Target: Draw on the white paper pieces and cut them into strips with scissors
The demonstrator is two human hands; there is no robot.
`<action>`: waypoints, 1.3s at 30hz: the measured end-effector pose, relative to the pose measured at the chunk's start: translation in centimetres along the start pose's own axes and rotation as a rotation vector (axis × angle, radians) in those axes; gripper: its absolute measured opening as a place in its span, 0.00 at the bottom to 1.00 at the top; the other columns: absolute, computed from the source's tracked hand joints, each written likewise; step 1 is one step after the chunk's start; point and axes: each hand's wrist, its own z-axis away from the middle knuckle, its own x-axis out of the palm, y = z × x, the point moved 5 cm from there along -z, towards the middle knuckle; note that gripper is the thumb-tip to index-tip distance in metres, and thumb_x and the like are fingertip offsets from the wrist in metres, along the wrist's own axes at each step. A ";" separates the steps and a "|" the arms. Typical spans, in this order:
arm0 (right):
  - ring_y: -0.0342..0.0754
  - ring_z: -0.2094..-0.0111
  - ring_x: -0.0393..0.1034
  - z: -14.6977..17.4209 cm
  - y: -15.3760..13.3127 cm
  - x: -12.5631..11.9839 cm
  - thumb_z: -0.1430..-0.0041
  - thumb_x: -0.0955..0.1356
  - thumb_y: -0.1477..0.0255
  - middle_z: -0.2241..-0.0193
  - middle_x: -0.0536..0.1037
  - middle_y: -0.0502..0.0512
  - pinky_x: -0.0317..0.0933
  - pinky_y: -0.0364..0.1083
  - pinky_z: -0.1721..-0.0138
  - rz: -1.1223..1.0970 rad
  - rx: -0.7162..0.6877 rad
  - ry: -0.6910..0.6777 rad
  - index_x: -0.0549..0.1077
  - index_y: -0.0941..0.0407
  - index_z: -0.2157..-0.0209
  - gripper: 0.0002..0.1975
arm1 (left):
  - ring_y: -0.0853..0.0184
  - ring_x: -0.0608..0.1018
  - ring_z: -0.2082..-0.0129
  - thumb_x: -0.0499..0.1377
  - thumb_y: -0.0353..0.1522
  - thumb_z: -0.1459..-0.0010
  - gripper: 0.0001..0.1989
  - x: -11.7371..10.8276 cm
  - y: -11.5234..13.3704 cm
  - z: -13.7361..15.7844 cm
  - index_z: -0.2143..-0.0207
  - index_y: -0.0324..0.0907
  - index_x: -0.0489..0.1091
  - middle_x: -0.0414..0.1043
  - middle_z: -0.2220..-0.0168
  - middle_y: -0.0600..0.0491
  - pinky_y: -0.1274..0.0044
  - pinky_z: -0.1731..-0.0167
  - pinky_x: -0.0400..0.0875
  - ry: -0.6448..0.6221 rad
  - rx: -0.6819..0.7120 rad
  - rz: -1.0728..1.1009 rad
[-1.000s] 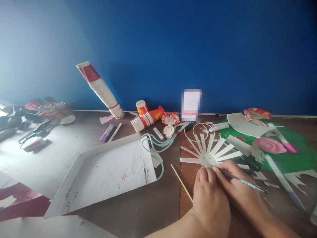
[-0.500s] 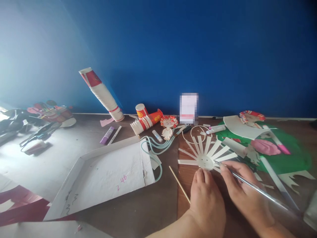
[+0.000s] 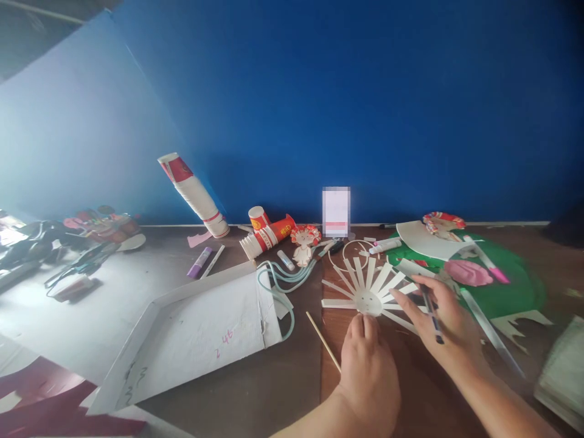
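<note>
"Describe the paper cutout [image 3: 370, 305]."
"White, spread open, with a tiny drawn face [image 3: 367, 299]; fringed with strips [image 3: 370, 274] from nine o'clock round to four."
"And the pen [image 3: 430, 311]?"
"Slim, dark, held aslant at the cutout's three o'clock."

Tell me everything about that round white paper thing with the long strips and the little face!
The white paper cutout has a round centre with small dark face marks, and straight narrow strips fanning out like sun rays. It lies face up on the reddish-brown wooden table. Fingertips of the left hand rest at its lower edge. The right hand overlaps some right-side strips; I can't tell whether it touches them.
</note>
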 end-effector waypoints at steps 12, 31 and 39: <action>0.53 0.71 0.78 0.4 -0.7 0.1 0.43 0.71 0.52 0.72 0.82 0.53 0.69 0.49 0.68 -0.233 0.168 0.029 0.76 0.53 0.59 0.20 | 0.64 0.75 0.55 0.50 0.29 0.32 0.14 0.1 -2.6 0.6 0.54 0.44 0.74 0.75 0.55 0.50 0.74 0.53 0.73 0.148 -0.247 0.513; 0.53 0.65 0.81 -0.2 -0.7 -0.7 0.52 0.78 0.55 0.67 0.84 0.51 0.75 0.49 0.62 -0.819 0.255 0.086 0.77 0.52 0.60 0.22 | 0.73 0.75 0.73 0.71 0.31 0.53 0.17 2.8 -5.1 -2.0 0.61 0.33 0.74 0.72 0.67 0.51 0.82 0.75 0.73 0.146 -0.667 2.322; 0.55 0.62 0.79 -0.3 -0.4 0.4 0.54 0.78 0.55 0.63 0.83 0.55 0.73 0.51 0.59 -0.799 0.126 0.096 0.78 0.52 0.57 0.24 | 0.74 0.74 0.76 0.70 0.24 0.51 0.06 3.2 -6.1 -2.4 0.74 0.32 0.74 0.72 0.74 0.49 0.85 0.77 0.72 0.295 -0.750 2.454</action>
